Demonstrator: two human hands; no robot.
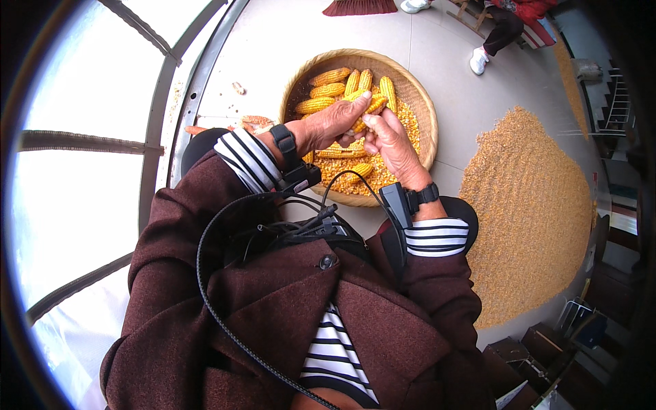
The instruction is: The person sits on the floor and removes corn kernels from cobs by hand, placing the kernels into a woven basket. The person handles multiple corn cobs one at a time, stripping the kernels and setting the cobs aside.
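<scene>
Over a round woven basket, my left hand grips a yellow corn cob. Part of the cob shows above my fingers; the rest is hidden behind them. My right hand presses thumb and fingers against the near side of the same cob. Below both hands lies another cob, on a bed of loose kernels. Several whole cobs rest along the basket's far and left side. A shorter cob sits among the kernels close to me.
A wide heap of corn kernels spreads over the tiled floor on the right. Stripped cobs lie left of the basket, beside a framed window. A broom head and a seated person's leg are beyond. Black cables cross my lap.
</scene>
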